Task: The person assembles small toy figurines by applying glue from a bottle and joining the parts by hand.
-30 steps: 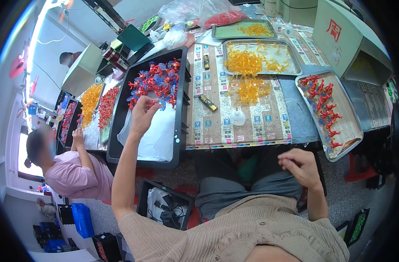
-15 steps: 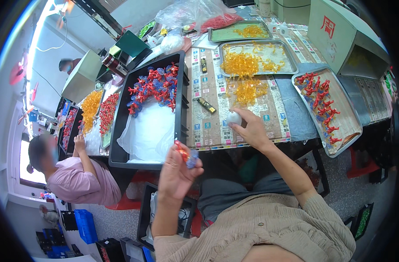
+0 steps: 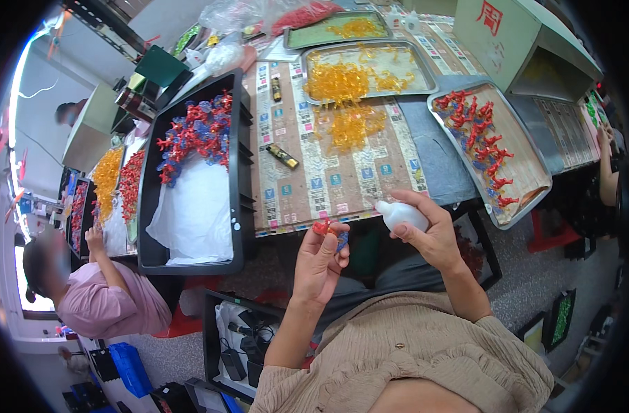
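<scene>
My left hand (image 3: 317, 267) pinches a small red-and-blue plastic figure (image 3: 341, 241) just past the table's front edge. To its right, my right hand (image 3: 433, 236) is wrapped round a small white squeeze bottle (image 3: 405, 219), whose tip points left toward the figure; a gap lies between the two. Similar red-and-blue figures (image 3: 194, 134) are heaped on white lining in a black crate (image 3: 241, 172) at the left. Loose amber translucent plastic pieces (image 3: 356, 128) lie on the table ahead of my hands.
A metal tray (image 3: 424, 58) holds more amber pieces; a greenish tray (image 3: 297, 40) stands behind it. Red pieces lie on the tray (image 3: 535, 162) at the right, beside a pale metal box (image 3: 528, 41). Two dark cylinders rest on the table. A person in pink (image 3: 111, 296) works at the left.
My left hand has moved right with the figure, closer to the bottle. My right hand has drawn the bottle back from the tabletop toward me and turned its tip left. The view has shifted rightward.
</scene>
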The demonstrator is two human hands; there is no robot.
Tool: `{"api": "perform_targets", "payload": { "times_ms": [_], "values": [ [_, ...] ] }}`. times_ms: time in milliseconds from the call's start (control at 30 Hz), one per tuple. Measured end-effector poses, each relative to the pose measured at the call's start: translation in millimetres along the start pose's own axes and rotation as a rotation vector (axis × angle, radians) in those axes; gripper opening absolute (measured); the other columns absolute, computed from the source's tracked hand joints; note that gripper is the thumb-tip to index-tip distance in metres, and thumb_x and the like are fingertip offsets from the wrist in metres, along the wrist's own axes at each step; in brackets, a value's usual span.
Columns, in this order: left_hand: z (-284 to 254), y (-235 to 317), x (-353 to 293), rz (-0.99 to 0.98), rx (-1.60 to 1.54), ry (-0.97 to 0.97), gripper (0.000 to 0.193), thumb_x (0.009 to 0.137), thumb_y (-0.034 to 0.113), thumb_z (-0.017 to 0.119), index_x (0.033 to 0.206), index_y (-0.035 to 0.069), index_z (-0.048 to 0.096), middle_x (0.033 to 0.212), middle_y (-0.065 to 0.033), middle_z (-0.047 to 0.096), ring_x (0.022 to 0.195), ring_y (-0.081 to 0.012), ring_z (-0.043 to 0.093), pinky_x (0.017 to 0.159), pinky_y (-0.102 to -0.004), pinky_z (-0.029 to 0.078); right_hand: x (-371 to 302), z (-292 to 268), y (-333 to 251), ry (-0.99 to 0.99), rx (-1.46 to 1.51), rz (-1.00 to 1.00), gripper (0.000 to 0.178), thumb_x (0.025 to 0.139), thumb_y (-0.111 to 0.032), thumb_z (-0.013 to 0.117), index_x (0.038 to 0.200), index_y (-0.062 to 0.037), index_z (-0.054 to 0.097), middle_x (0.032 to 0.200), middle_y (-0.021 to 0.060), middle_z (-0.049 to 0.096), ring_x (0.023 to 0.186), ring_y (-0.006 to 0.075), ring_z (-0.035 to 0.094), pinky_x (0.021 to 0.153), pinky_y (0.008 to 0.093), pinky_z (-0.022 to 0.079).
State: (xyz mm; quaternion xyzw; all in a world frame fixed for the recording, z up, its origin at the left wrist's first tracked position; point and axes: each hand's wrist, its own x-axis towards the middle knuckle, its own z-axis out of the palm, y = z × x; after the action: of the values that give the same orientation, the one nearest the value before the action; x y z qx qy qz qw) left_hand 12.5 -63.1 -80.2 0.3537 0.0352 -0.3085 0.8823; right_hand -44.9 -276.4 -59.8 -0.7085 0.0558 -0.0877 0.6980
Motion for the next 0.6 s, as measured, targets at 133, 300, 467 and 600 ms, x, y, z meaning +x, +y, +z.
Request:
{"api": "perform_targets", "payload": {
  "times_ms": [133,300,467,600],
  "values": [
    [8,-10,-1,0.052,0.209,0.079,0.031,0.089,0.010,0.066,0.118,0.002,0.057,0.108,-0.0064,0.062,0.084,-0.0144,0.062,0.072,-0.0262,0.053,-17,-10,2,0.133,0.101,-0.049,0.053,0.073,-0.014,0.083,0.113,-0.0039,0.050,0.099,0.0022,0.058,0.090,0.0091,0.057,0.078,0.0227,0.047],
    [14,-19,-5,0.074,0.356,0.069,0.037,0.085,0.000,0.067,0.120,-0.001,0.055,0.109,-0.0052,0.060,0.096,-0.0156,0.062,0.083,-0.0290,0.054,-30,-12,-4,0.173,0.045,-0.108,0.048,0.069,-0.011,0.086,0.106,-0.0041,0.056,0.094,0.0023,0.057,0.086,0.0103,0.055,0.076,0.0235,0.046],
    [8,-26,-7,0.218,0.596,0.031,0.045,0.080,-0.004,0.071,0.121,-0.003,0.054,0.120,-0.0092,0.058,0.097,-0.0159,0.062,0.086,-0.0285,0.053,-35,-13,-2,0.189,-0.146,-0.299,0.041,0.070,-0.020,0.085,0.098,-0.0030,0.062,0.090,0.0060,0.059,0.080,0.0157,0.055,0.070,0.0266,0.043],
    [17,-25,-8,0.305,0.705,0.029,0.034,0.077,-0.007,0.072,0.108,-0.004,0.060,0.113,-0.0045,0.049,0.096,-0.0129,0.059,0.083,-0.0251,0.052,-37,-14,-3,0.177,-0.216,-0.325,0.039,0.071,-0.021,0.084,0.097,-0.0029,0.062,0.087,0.0069,0.061,0.076,0.0165,0.055,0.067,0.0272,0.044]
  ]
}}
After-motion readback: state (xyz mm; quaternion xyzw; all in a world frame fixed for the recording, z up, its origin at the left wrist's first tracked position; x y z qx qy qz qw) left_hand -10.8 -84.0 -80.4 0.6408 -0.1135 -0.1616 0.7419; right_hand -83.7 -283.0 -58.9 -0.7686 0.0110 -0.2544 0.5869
